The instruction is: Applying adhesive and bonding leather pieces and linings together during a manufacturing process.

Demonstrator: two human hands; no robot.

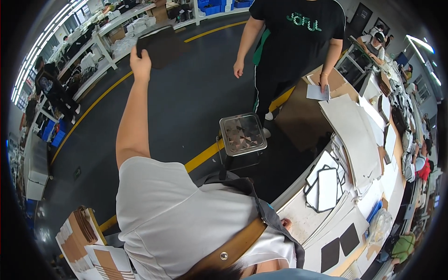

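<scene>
A stool [243,134] with a square metal top stands by a yellow floor line [203,158]; beyond, a person in black [296,44] and blue bins [213,9].

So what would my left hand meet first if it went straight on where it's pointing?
Carrying the dark panel it grips, your left hand would probably meet the white bundles on the far side; depth is unclear.

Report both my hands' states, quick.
Left hand: closed on the edge of a dark flat piece, arm stretched out.
Right hand: mostly hidden; cannot tell whether it is open, closed or holding anything.
</scene>
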